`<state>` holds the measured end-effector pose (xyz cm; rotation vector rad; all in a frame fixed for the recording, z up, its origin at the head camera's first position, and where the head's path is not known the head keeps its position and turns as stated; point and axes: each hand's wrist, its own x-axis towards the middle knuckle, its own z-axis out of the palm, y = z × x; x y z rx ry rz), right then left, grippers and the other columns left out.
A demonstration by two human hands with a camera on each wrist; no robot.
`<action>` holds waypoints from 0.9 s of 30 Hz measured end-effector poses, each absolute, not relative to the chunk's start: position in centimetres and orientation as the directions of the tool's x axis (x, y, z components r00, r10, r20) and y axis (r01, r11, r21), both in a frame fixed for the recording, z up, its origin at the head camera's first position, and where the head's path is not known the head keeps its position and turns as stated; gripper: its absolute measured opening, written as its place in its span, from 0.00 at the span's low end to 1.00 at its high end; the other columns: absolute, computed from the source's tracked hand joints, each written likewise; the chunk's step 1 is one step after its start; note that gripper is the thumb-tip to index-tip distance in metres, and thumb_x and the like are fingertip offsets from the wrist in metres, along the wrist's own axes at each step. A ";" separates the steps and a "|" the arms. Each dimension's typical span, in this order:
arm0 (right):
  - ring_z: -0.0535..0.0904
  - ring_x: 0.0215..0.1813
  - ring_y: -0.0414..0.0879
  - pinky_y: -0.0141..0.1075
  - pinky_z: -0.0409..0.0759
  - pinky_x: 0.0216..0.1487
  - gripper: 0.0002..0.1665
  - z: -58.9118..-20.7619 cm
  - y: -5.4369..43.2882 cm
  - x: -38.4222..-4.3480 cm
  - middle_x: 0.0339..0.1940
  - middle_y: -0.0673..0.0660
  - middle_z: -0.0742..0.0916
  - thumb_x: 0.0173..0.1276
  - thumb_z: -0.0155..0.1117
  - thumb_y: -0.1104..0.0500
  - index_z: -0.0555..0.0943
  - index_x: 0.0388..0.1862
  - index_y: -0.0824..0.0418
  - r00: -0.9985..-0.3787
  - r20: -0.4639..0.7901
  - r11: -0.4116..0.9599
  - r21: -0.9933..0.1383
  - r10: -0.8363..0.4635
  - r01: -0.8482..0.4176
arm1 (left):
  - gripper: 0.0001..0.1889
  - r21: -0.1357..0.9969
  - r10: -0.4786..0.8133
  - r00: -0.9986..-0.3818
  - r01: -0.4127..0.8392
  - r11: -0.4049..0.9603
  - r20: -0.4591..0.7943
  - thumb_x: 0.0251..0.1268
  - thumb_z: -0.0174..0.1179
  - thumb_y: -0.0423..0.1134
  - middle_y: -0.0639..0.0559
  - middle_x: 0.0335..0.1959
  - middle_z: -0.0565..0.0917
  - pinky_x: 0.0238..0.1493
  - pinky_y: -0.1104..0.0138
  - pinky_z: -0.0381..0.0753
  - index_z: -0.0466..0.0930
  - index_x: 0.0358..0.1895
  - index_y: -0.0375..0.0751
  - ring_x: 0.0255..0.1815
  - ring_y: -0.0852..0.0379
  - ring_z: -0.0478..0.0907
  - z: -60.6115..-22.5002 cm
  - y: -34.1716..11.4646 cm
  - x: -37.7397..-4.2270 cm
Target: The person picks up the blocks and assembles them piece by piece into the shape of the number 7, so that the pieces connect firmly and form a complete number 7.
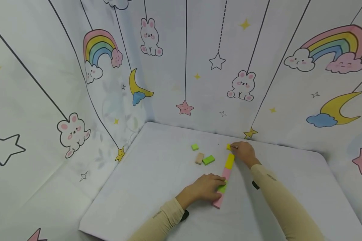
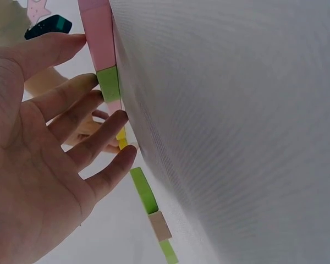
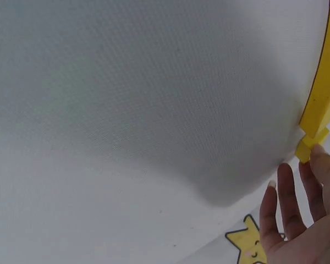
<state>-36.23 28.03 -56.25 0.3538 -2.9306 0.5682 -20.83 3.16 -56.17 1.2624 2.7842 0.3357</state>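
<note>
A straight row of blocks runs up the table: a pink block (image 1: 218, 203) nearest, then a green block (image 1: 222, 186), another pink block (image 1: 226, 173) and a long yellow block (image 1: 230, 161) at the far end. My left hand (image 1: 203, 188) rests along the left side of the row, its loosely extended fingertips touching near the green block. In the left wrist view its thumb lies against the pink block (image 2: 97, 38). Just beyond the row's far end, my right hand (image 1: 243, 153) pinches a small yellow block (image 3: 305, 149) between thumb and fingers.
Left of the row's far part lie a small green block (image 1: 194, 147), a beige block (image 1: 199, 158) and a longer green block (image 1: 209, 160). The white table (image 1: 132, 187) meets a patterned cloth backdrop (image 1: 169, 80) behind and at the sides.
</note>
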 end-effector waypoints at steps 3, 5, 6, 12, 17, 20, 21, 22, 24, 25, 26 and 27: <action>0.87 0.52 0.62 0.55 0.86 0.49 0.14 -56.2 28.3 -36.2 0.54 0.63 0.90 0.75 0.69 0.59 0.89 0.55 0.62 -0.961 0.179 0.901 -0.346 -0.212 -0.263 | 0.27 0.222 0.749 -0.662 0.734 0.641 0.029 0.70 0.63 0.49 0.62 0.74 0.74 0.68 0.66 0.74 0.79 0.71 0.50 0.71 0.59 0.74 -56.2 3.2 -20.8; 0.87 0.52 0.63 0.55 0.86 0.49 0.14 -56.1 28.4 -36.2 0.53 0.63 0.90 0.75 0.69 0.59 0.90 0.54 0.62 -0.961 0.174 0.902 -0.343 -0.214 -0.263 | 0.27 0.221 0.747 -0.664 0.733 0.643 0.028 0.70 0.63 0.49 0.62 0.74 0.74 0.68 0.66 0.74 0.79 0.71 0.51 0.71 0.59 0.74 -56.1 3.2 -20.8; 0.87 0.51 0.63 0.55 0.86 0.48 0.14 -56.1 28.5 -36.2 0.53 0.63 0.90 0.75 0.69 0.58 0.90 0.54 0.61 -0.962 0.169 0.903 -0.342 -0.213 -0.260 | 0.27 0.221 0.747 -0.665 0.732 0.644 0.026 0.70 0.63 0.49 0.62 0.74 0.74 0.68 0.66 0.74 0.79 0.71 0.51 0.71 0.59 0.74 -56.1 3.2 -20.7; 0.87 0.50 0.63 0.54 0.85 0.46 0.13 -55.8 28.8 -36.1 0.52 0.63 0.90 0.74 0.70 0.57 0.91 0.52 0.60 -0.970 0.138 0.906 -0.349 -0.202 -0.239 | 0.27 0.223 0.743 -0.669 0.728 0.648 0.026 0.70 0.63 0.49 0.62 0.74 0.74 0.68 0.65 0.74 0.79 0.71 0.51 0.71 0.59 0.74 -56.2 3.2 -20.7; 0.88 0.46 0.60 0.51 0.86 0.41 0.13 -55.8 29.1 -36.0 0.53 0.64 0.90 0.73 0.71 0.56 0.91 0.52 0.58 -0.975 0.110 0.905 -0.363 -0.193 -0.220 | 0.27 0.229 0.743 -0.668 0.729 0.646 0.031 0.70 0.63 0.48 0.62 0.74 0.75 0.68 0.65 0.75 0.79 0.71 0.51 0.71 0.59 0.74 -56.1 3.2 -20.7; 0.88 0.42 0.59 0.50 0.85 0.39 0.13 -55.8 29.3 -35.8 0.52 0.64 0.90 0.72 0.71 0.56 0.91 0.52 0.59 -0.974 0.105 0.904 -0.365 -0.199 -0.224 | 0.27 0.230 0.743 -0.668 0.729 0.645 0.033 0.70 0.63 0.48 0.62 0.74 0.75 0.67 0.66 0.75 0.80 0.71 0.51 0.71 0.59 0.74 -56.2 3.2 -20.6; 0.88 0.42 0.58 0.50 0.85 0.39 0.13 -55.8 29.3 -35.8 0.52 0.64 0.90 0.72 0.71 0.56 0.91 0.52 0.59 -0.974 0.105 0.903 -0.365 -0.203 -0.227 | 0.27 0.229 0.743 -0.668 0.728 0.645 0.032 0.70 0.63 0.48 0.62 0.74 0.74 0.67 0.66 0.75 0.80 0.71 0.51 0.71 0.59 0.74 -56.2 3.2 -20.6; 0.88 0.41 0.58 0.50 0.85 0.39 0.13 -55.8 29.3 -35.8 0.52 0.64 0.90 0.72 0.71 0.56 0.91 0.52 0.58 -0.973 0.105 0.902 -0.366 -0.206 -0.231 | 0.27 0.228 0.742 -0.669 0.728 0.646 0.032 0.70 0.63 0.48 0.62 0.74 0.74 0.67 0.66 0.75 0.79 0.71 0.51 0.71 0.59 0.74 -56.2 3.2 -20.6; 0.88 0.40 0.56 0.49 0.85 0.38 0.13 -55.8 29.4 -35.8 0.52 0.64 0.90 0.72 0.71 0.56 0.91 0.52 0.58 -0.972 0.103 0.900 -0.366 -0.212 -0.235 | 0.27 0.224 0.742 -0.670 0.727 0.649 0.029 0.70 0.63 0.48 0.62 0.74 0.74 0.67 0.66 0.75 0.79 0.71 0.51 0.71 0.59 0.74 -56.2 3.2 -20.6; 0.87 0.39 0.54 0.48 0.85 0.38 0.13 -55.8 29.5 -35.7 0.52 0.64 0.90 0.72 0.71 0.56 0.91 0.52 0.58 -0.971 0.101 0.900 -0.366 -0.215 -0.237 | 0.27 0.222 0.741 -0.671 0.727 0.650 0.027 0.70 0.63 0.48 0.62 0.75 0.74 0.68 0.66 0.75 0.79 0.71 0.51 0.71 0.59 0.74 -56.2 3.2 -20.6; 0.87 0.37 0.53 0.47 0.85 0.36 0.13 -55.7 29.5 -35.7 0.51 0.64 0.91 0.72 0.72 0.56 0.91 0.52 0.58 -0.972 0.097 0.900 -0.366 -0.216 -0.237 | 0.27 0.220 0.741 -0.671 0.727 0.650 0.026 0.70 0.63 0.49 0.62 0.74 0.74 0.67 0.66 0.75 0.79 0.71 0.52 0.71 0.59 0.74 -56.1 3.2 -20.6; 0.86 0.36 0.51 0.45 0.84 0.35 0.13 -55.7 29.5 -35.7 0.51 0.64 0.91 0.72 0.72 0.56 0.91 0.52 0.58 -0.972 0.093 0.900 -0.367 -0.216 -0.236 | 0.27 0.218 0.741 -0.671 0.727 0.651 0.024 0.70 0.63 0.49 0.63 0.75 0.74 0.67 0.66 0.75 0.79 0.71 0.52 0.71 0.60 0.74 -56.1 3.2 -20.6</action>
